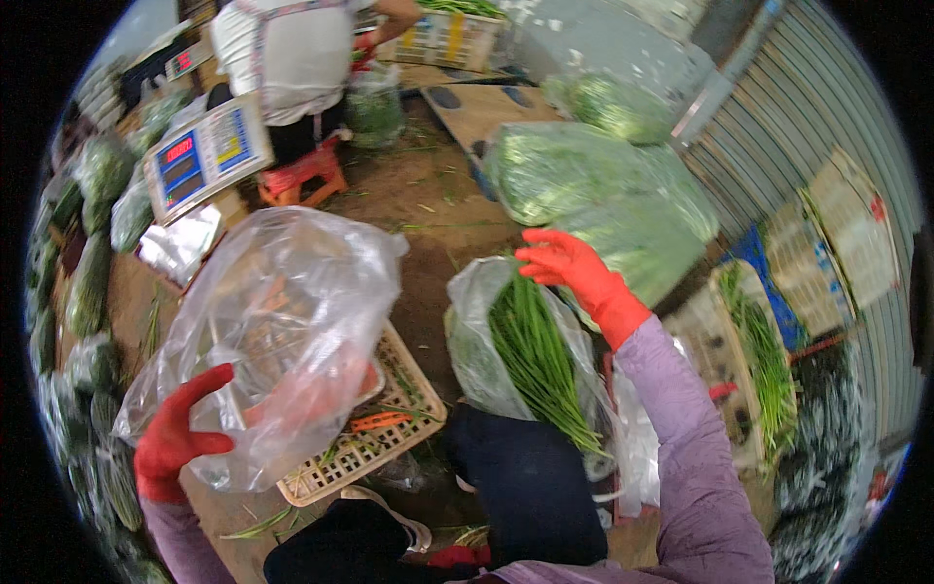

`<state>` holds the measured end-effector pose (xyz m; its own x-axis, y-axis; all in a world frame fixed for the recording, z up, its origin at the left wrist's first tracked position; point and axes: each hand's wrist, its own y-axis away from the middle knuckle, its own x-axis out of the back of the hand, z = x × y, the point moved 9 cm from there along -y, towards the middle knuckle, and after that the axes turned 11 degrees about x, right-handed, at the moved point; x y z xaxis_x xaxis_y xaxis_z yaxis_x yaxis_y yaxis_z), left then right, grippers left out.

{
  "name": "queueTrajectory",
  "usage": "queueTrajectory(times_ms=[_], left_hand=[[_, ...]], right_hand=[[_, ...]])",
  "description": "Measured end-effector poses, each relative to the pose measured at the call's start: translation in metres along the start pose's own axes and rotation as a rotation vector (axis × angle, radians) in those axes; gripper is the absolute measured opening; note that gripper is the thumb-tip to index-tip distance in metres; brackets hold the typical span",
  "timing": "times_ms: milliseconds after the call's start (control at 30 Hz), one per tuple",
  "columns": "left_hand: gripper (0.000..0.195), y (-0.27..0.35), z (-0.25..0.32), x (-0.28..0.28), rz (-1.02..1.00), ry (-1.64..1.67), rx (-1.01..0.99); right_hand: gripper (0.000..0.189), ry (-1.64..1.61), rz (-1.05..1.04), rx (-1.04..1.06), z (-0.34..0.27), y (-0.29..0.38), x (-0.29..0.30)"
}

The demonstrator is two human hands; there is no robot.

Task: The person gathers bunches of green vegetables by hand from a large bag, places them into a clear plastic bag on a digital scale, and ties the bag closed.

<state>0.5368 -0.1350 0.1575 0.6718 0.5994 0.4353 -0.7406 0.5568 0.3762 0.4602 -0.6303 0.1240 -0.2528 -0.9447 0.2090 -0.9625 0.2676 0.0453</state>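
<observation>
A large clear plastic bag billows over a beige plastic crate left of centre. My left hand, in a red rubber glove, is at the bag's lower left with thumb and fingers apart; whether it touches the film I cannot tell. My right hand, gloved alike, is raised with spread fingers and holds nothing. Just below it, long green stalks stand in an open plastic bag. An orange-handled tool, its kind unclear, lies on the crate. Through the film a reddish shape and a tray edge show.
A digital scale stands at upper left, near a person in white and a red stool. Big bags of green vegetables lie ahead. Bagged vegetables line the left; a crate of green stalks is at right.
</observation>
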Motion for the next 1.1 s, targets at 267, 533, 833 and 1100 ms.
queueTrajectory(times_ms=[267,533,833,1100], left_hand=[[0.078,0.057,0.103,-0.078,0.062,0.280,-0.122],[0.093,-0.004,0.097,-0.137,0.574,-1.007,-0.180],[0.068,0.102,-0.197,0.008,0.407,-0.983,0.950],[0.058,0.228,-0.238,0.013,0.515,-0.606,1.100]], right_hand=[[0.025,-0.346,0.521,-0.650,0.302,0.214,0.060],[0.029,-0.052,0.418,-0.043,0.240,0.116,0.005],[0.022,1.222,0.122,-0.034,0.260,-0.043,0.005],[0.022,0.134,0.243,-0.082,0.174,-0.008,0.037]])
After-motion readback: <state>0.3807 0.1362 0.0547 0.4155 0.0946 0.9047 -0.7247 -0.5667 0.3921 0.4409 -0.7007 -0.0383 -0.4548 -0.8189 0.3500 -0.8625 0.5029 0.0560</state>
